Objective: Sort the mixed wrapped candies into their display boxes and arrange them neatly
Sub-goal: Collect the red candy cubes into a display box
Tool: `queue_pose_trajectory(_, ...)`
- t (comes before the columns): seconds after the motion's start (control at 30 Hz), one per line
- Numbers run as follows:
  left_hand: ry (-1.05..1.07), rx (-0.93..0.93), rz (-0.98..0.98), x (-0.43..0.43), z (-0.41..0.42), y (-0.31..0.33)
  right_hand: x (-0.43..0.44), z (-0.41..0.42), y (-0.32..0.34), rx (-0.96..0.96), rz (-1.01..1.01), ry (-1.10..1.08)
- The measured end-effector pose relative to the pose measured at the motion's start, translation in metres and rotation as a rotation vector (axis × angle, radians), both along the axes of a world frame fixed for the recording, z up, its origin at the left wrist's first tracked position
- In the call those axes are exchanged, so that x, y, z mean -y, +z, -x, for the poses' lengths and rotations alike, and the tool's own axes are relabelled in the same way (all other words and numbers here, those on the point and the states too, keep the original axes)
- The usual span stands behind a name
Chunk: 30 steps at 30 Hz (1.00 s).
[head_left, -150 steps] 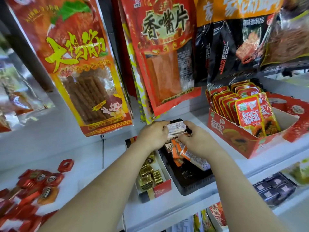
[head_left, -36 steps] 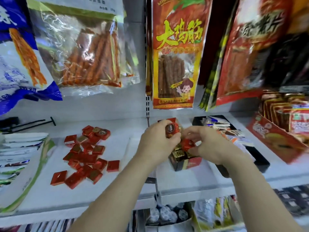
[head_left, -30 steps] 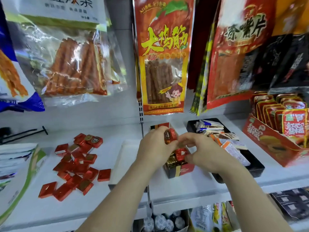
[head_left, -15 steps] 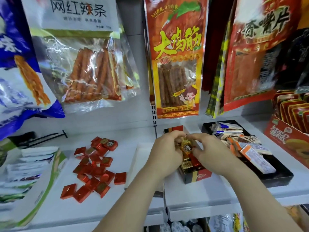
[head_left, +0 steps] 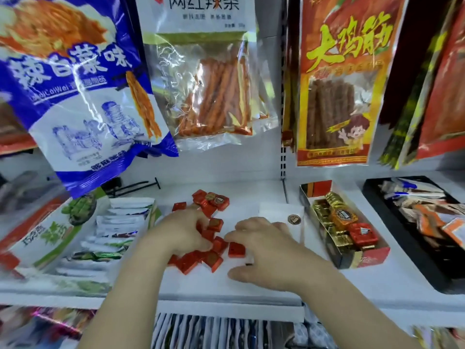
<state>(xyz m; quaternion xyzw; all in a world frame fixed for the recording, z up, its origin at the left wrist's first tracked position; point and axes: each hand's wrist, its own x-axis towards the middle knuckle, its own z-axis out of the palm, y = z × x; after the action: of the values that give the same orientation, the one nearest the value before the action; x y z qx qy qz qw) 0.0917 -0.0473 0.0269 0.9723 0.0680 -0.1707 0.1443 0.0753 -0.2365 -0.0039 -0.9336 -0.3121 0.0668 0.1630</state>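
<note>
Head view: two bare arms reach onto a white shelf (head_left: 226, 285) under hanging snack bags.
Red candies (head_left: 198, 259): a loose pile of red wrapped squares lies on the shelf, to the left of the display box.
Left grip (head_left: 181, 233): it lies on the pile's left side, fingers curled down among the squares; whether it holds one cannot be told.
Right grip (head_left: 264, 250): it is just right of the pile, fingers bent and spread, with nothing held; its fingertips are beside a single red square (head_left: 236, 249) at the pile's right edge.
Display box (head_left: 372, 258): this narrow box stands to the right of both grips and holds gold-wrapped candies (head_left: 324, 210), with red ones (head_left: 362, 235) near its front.
Neighbours: a black tray (head_left: 377, 187) of mixed packets stands further right, and a green and white carton (head_left: 50, 233) of sachets stands on the left.
</note>
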Motion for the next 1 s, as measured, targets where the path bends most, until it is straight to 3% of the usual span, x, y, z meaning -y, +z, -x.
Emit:
queue_pose_trajectory(0.17,-0.066,-0.102,-0.032,-0.013,0.012,-0.004,-0.014,-0.005,-0.013,0.067,0.154,-0.001)
queue_pose_trajectory(0.4,-0.102,-0.097,-0.040,-0.019,0.015,-0.009,-0.026,-0.014,-0.017,0.026,0.130,-0.029)
queue_pose_trajectory(0.5,0.014,0.100,0.146,-0.023,0.011,-0.010,-0.036,-0.018,-0.013,0.035,0.032,-0.030)
queue_pose_trajectory(0.63,0.138,0.471,0.083,-0.018,-0.020,-0.026,-0.043,-0.032,-0.012,0.067,-0.073,-0.063)
queue_pose_trajectory(0.8,0.045,0.428,-0.098,-0.005,-0.054,-0.058,-0.052,-0.074,-0.014,0.013,-0.275,-0.115)
queue_pose_trajectory(1.0,0.119,0.575,-0.074,-0.010,-0.055,-0.062,-0.078,-0.124,-0.022,-0.098,-0.072,-0.032)
